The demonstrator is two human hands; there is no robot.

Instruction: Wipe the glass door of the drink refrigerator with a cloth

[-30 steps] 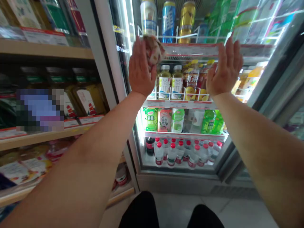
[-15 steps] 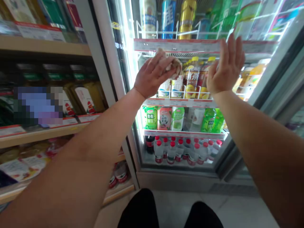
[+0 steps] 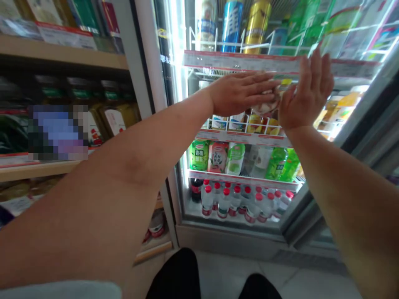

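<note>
A crumpled pale cloth (image 3: 265,107) is pressed under the fingers of my left hand (image 3: 238,94), which reaches across the glass front of a drinks fridge (image 3: 230,229). The palm partly hides the cloth. Close beside it on the right, my right hand (image 3: 305,95) is raised with fingers stretched upward and holds nothing; it seems to lie against the glass. Behind both hands are shelved drinks, among them a gold can (image 3: 257,27), a blue can (image 3: 232,25) and a green carton (image 3: 199,154).
Several red-capped bottles (image 3: 223,203) stand on the fridge floor. To the left, a wooden shelf unit (image 3: 62,52) holds bottles of yellowish liquid (image 3: 129,112). A dark door frame (image 3: 358,124) slants along the right. My knees show above the tiled floor (image 3: 218,270).
My left hand has swept right with the cloth, from near the fridge's middle to beside my right hand. My right hand stays raised in nearly the same place. The view has shifted slightly.
</note>
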